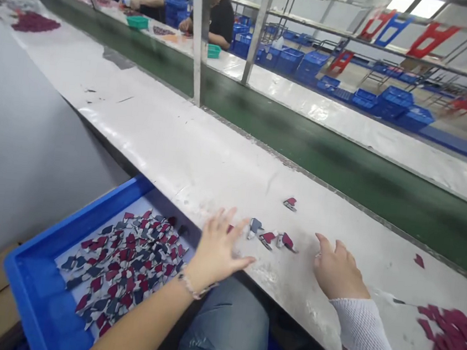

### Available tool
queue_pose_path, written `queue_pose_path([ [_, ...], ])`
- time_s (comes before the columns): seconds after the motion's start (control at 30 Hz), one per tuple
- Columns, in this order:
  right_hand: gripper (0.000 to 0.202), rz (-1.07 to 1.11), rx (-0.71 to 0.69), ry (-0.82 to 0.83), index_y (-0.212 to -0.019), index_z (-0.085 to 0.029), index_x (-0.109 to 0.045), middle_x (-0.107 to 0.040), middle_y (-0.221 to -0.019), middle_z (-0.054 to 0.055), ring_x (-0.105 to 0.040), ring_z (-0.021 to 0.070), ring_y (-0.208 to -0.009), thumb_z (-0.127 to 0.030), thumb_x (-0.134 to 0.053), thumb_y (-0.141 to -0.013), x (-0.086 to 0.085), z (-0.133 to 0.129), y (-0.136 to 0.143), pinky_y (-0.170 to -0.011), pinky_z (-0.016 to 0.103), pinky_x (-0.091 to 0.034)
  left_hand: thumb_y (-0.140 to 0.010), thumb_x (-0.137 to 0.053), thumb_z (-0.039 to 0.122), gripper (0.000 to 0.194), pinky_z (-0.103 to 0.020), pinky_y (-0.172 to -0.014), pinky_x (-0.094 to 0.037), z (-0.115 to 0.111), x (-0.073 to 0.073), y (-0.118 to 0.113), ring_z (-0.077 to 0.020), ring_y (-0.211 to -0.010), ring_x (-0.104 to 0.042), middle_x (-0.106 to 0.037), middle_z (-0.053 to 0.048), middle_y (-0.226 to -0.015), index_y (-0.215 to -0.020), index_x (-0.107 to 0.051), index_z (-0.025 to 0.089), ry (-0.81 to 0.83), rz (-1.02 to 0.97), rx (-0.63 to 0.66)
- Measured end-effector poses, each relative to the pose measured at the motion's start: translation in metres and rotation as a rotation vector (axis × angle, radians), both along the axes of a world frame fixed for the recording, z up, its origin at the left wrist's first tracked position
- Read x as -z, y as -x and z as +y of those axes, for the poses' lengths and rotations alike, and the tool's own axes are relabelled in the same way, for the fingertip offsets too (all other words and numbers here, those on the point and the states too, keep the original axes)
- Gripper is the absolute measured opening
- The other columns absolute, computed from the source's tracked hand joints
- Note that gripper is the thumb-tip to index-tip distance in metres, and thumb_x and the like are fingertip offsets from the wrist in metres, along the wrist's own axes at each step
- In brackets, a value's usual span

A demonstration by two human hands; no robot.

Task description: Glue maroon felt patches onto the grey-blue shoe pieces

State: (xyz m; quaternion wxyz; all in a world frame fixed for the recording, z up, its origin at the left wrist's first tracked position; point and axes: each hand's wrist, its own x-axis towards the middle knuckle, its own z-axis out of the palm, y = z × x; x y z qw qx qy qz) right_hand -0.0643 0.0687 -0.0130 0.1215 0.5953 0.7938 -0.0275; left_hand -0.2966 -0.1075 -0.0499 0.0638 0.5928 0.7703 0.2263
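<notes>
My left hand [217,246] is spread over the near edge of the white worktop, fingers apart, with a small maroon piece [230,228] partly hidden behind them. Just right of it lie a grey-and-white piece [255,227], a maroon-and-grey piece [267,239] and another maroon piece with a pale part [287,242]. Farther back rests one more maroon-and-grey piece [290,204]. My right hand [338,268], with a white wristband [365,328], hovers at the right of this group. Its fingers are loosely apart, and I see nothing held in them.
A blue tray [33,293] of maroon and grey pieces stands below the worktop [203,149] at left. Flat maroon pieces [453,348] are heaped at right, near a thin pointed tool [404,302]. Behind runs a green conveyor belt [303,143]; people work across it.
</notes>
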Motion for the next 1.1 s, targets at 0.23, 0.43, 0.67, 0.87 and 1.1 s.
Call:
queue_pose_path([
  [0.23, 0.042, 0.068, 0.001, 0.006, -0.136, -0.019, -0.053, -0.055, -0.133, 0.012, -0.059, 0.0259, -0.113, -0.035, -0.061, -0.097, 0.022, -0.003, -0.007, -0.094, 0.048, -0.052, -0.079, -0.064, 0.07, 0.087, -0.068, -0.105, -0.036, 0.076, 0.006, -0.064, -0.0423, -0.134, -0.041, -0.042, -0.015, -0.154, -0.152, -0.037, 0.032, 0.083, 0.084, 0.124],
  [0.43, 0.03, 0.17, -0.143, 0.095, -0.12, -0.018, -0.061, -0.06, -0.125, 0.009, -0.059, 0.0234, -0.109, -0.036, -0.063, -0.096, 0.015, 0.008, 0.002, -0.093, 0.045, -0.052, -0.087, -0.053, 0.068, 0.069, -0.058, -0.093, -0.045, 0.106, 0.001, -0.067, -0.0409, -0.122, -0.047, -0.045, -0.013, -0.148, -0.147, -0.043, 0.038, 0.068, 0.179, 0.312],
  [0.67, 0.034, 0.286, -0.085, 0.063, -0.126, -0.019, -0.059, -0.057, -0.13, 0.011, -0.059, 0.0246, -0.113, -0.038, -0.061, -0.097, -0.016, 0.075, 0.038, -0.095, 0.047, -0.052, -0.094, -0.046, 0.056, 0.049, -0.038, -0.075, -0.047, 0.129, -0.002, -0.062, -0.0292, -0.096, -0.054, -0.06, -0.012, -0.116, -0.132, -0.056, 0.028, 0.071, 0.241, 0.481],
  [0.87, 0.036, 0.278, -0.111, 0.155, -0.129, -0.018, -0.058, -0.056, -0.132, 0.011, -0.06, 0.0243, -0.112, -0.037, -0.061, -0.098, -0.012, 0.097, 0.098, -0.093, 0.046, -0.054, -0.094, -0.044, 0.057, 0.047, -0.034, -0.066, -0.045, 0.132, 0.004, -0.046, -0.0262, -0.085, -0.056, -0.062, -0.012, -0.106, -0.128, -0.06, 0.029, 0.028, 0.269, 0.666],
  [1.1, 0.033, 0.168, -0.118, 0.198, -0.124, -0.019, -0.06, -0.059, -0.129, 0.012, -0.061, 0.0228, -0.109, -0.038, -0.062, -0.097, 0.008, 0.103, 0.086, -0.092, 0.042, -0.054, -0.096, -0.048, 0.052, 0.037, -0.035, -0.074, -0.046, 0.134, -0.014, -0.034, -0.0236, -0.087, -0.058, -0.064, -0.009, -0.115, -0.124, -0.067, 0.036, -0.006, 0.249, 0.831],
])
